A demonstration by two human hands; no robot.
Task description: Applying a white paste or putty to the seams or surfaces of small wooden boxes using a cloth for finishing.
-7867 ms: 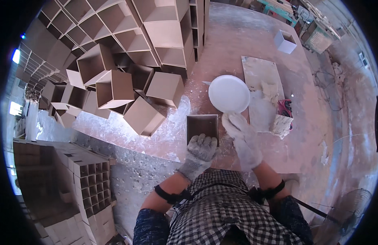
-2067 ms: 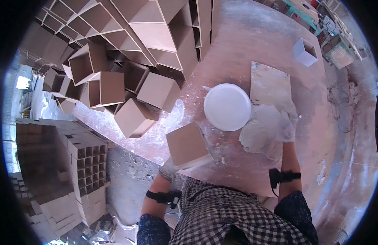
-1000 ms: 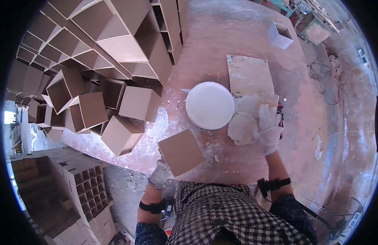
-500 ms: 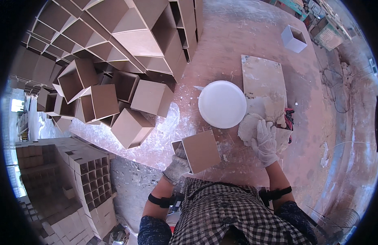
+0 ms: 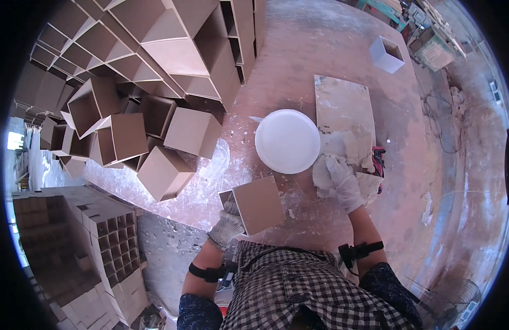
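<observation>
Left hand (image 5: 226, 225) part-hidden by box (image 5: 260, 206)

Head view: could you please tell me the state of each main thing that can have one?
Held box, tilted, flat face toward the camera
Left hand, gloved, gripping held box
Crumpled sheet, partly covered
Right hand, gloved, over crumpled sheet; grip unclear
White disc, flat side up
Board, lying flat, stained
Loose boxes, piled at odd angles
White box, open

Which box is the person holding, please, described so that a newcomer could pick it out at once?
Find the large reddish work surface and its near edge, by the checked garment. There is a brown box, its flat square face turned up. Unlike the heaped boxes and the lone far box, it is held by the gloved left hand.
</observation>
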